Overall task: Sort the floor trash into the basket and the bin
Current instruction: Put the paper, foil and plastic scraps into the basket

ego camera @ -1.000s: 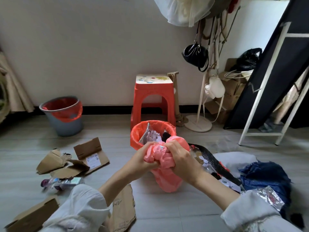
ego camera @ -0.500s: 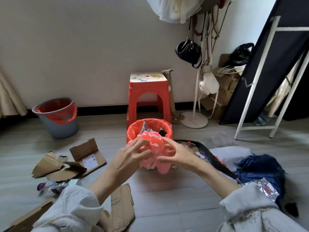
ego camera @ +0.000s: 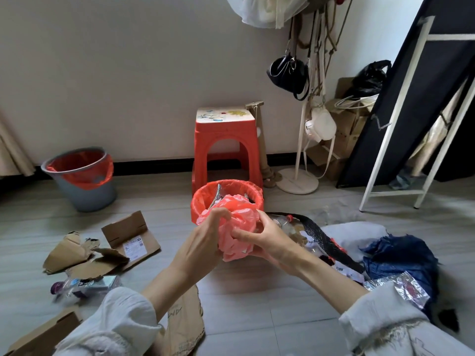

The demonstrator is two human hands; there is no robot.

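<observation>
Both my hands hold a crumpled pink plastic bag (ego camera: 237,227) in front of me, just above the near rim of the basket. My left hand (ego camera: 203,237) grips its left side and my right hand (ego camera: 264,240) pinches its right side. The basket (ego camera: 203,199) wears an orange liner and holds foil and other scraps. A grey bin (ego camera: 84,186) with an orange liner stands far left by the wall. Torn cardboard pieces (ego camera: 102,242) and a plastic bottle (ego camera: 82,285) lie on the floor at left.
An orange stool (ego camera: 226,147) stands behind the basket. A coat stand (ego camera: 298,181) with bags rises at right, next to a leaning white frame (ego camera: 390,124). Dark blue cloth (ego camera: 401,258), foil (ego camera: 401,286) and a black mesh strip (ego camera: 323,240) lie at my right.
The pink bag has been bunched up from a hanging shape into a tighter ball and lifted toward the basket's rim. My view has shifted slightly.
</observation>
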